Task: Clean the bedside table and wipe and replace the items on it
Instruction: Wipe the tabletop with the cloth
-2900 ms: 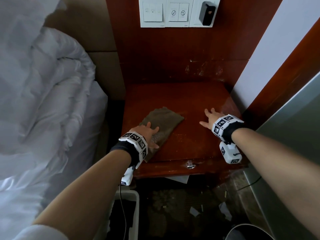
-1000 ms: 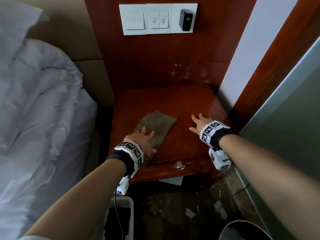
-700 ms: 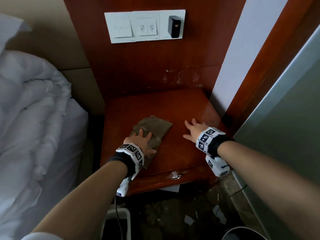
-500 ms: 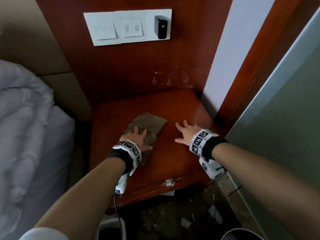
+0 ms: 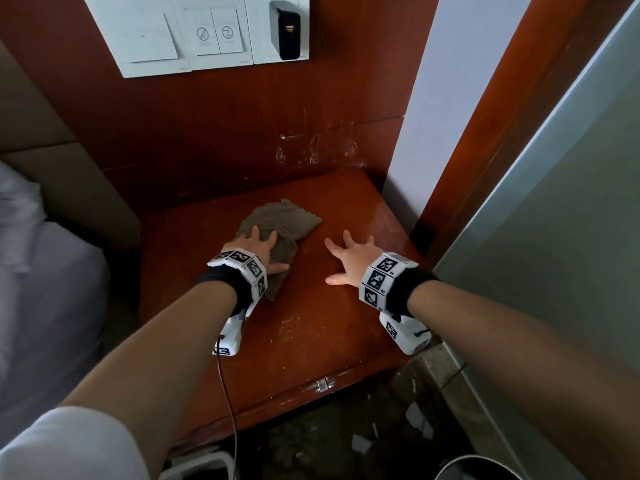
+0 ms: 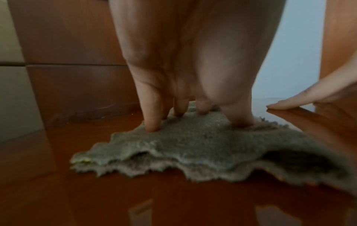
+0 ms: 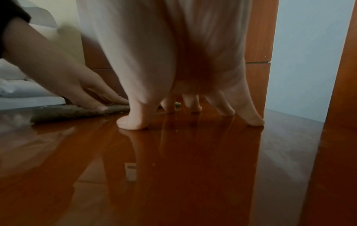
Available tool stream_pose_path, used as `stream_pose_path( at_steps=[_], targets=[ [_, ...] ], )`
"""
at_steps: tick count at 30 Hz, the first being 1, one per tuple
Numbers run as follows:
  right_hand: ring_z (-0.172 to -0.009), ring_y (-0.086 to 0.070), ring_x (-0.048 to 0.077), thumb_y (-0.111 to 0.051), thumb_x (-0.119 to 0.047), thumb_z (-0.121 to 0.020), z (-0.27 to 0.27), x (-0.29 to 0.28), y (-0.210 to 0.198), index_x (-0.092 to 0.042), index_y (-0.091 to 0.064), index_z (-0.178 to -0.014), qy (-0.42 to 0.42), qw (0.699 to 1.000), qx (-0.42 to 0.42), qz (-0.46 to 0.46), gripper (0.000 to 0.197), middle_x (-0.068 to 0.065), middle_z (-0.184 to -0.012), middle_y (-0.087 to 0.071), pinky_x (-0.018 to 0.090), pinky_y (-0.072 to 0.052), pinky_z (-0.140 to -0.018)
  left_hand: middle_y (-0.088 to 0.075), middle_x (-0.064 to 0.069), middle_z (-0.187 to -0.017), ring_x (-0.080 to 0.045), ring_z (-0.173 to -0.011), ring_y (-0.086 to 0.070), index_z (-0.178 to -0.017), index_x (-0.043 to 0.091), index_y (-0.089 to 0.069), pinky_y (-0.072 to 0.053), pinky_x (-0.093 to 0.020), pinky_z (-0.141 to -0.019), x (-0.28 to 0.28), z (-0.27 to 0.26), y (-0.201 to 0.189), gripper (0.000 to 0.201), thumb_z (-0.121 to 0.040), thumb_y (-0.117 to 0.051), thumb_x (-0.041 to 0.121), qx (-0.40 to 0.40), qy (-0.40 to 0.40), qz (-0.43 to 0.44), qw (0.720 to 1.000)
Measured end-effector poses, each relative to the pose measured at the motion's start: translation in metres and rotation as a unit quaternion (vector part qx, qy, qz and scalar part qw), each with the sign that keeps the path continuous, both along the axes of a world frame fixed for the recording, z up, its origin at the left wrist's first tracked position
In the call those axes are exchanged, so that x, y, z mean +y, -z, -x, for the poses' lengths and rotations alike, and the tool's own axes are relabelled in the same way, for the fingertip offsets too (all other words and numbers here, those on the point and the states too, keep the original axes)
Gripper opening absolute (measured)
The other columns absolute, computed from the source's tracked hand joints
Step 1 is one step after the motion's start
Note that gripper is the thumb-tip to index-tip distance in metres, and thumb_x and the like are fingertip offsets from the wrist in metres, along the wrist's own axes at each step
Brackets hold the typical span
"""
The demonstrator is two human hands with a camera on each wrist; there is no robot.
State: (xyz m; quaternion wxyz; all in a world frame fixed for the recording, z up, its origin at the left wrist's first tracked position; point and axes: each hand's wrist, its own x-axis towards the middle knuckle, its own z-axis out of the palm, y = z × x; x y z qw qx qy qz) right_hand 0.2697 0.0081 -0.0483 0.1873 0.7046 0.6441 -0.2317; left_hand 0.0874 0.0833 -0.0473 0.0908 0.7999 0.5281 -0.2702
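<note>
A grey-brown cloth lies crumpled on the glossy red-brown bedside table. My left hand presses flat on the cloth's near half, fingers straight. In the left wrist view its fingertips dig into the cloth. My right hand rests on the bare wood to the right of the cloth, fingers spread. The right wrist view shows its fingertips propped on the table, with the left hand and the cloth beyond. No other items stand on the table.
A white switch panel with a black card holder hangs on the wood wall behind. White bedding lies to the left. A frosted glass panel stands to the right. Paper scraps litter the floor below, beside a bin rim.
The view has swung left and closer to the table. My left hand has slid the cloth a little away from the front edge; my right hand stays spread on the wood.
</note>
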Motion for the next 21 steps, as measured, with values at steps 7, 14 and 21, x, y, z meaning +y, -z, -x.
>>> stream_pose_path(
  at_steps=[7,14,21],
  targets=[
    [-0.14,0.001,0.052,-0.047,-0.059,-0.088,0.001,0.001,-0.001,-0.035,0.003,-0.15,0.002,1.0,-0.007,0.006,0.083,0.005,-0.159,0.01,0.064,-0.025,-0.109,0.008,-0.011,-0.159,-0.035,-0.145,-0.01,-0.15,0.032,0.009,-0.028,-0.049,-0.113,-0.009,0.006,-0.001,0.081,-0.089,-0.033,0.065,0.005,0.019,0.006,1.0],
    [-0.14,-0.001,0.052,-0.044,-0.058,-0.089,0.003,-0.003,-0.004,-0.034,0.004,-0.15,-0.003,1.0,-0.019,-0.003,0.081,0.004,-0.159,0.009,0.06,-0.022,-0.111,0.013,-0.007,-0.158,-0.031,-0.147,-0.006,-0.149,0.035,0.012,-0.027,-0.047,-0.113,-0.039,0.023,0.001,0.079,-0.089,-0.031,0.065,0.004,0.04,0.015,0.999],
    [-0.141,-0.013,0.048,-0.044,-0.054,-0.092,0.004,-0.008,-0.007,-0.031,-0.006,-0.151,0.028,0.999,-0.001,-0.036,0.074,0.007,-0.16,-0.005,0.055,-0.025,-0.113,0.016,-0.005,-0.158,-0.03,-0.147,-0.004,-0.148,0.036,0.012,-0.027,-0.049,-0.114,-0.076,0.038,0.002,0.08,-0.089,-0.033,0.066,-0.001,0.051,0.025,0.998]
  ],
)
